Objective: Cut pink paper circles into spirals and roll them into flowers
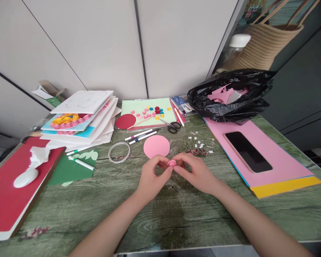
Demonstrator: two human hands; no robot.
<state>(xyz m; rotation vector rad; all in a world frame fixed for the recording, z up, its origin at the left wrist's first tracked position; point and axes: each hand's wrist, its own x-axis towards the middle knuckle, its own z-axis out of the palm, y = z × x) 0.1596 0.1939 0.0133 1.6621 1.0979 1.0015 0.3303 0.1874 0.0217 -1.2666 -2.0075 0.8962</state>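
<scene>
Both hands meet over the green wood-grain desk (176,214), just in front of a flat round pink paper disc (156,146) that lies on it. Between them sits a small pink coiled paper roll (172,163), held just above the desktop and almost touching the near edge of the disc. The left hand (151,178) is curled, its thumb and forefinger closed on the left side of the roll; the right hand (196,171) pinches the right side the same way, its other fingers loosely bent. Left of the disc lies a clear ring of adhesive tape (119,152), and just behind the disc, to the left, lie several white marker pens (140,135). Behind the disc, to the right, rest black-handled scissors (172,126), and further back is a pale green sheet (147,111) dotted with small coloured paper rolls. Right of the disc are scattered tiny white paper scraps (200,141), and well beyond them a black phone (247,151) lies on a large pink sheet (278,160).
</scene>
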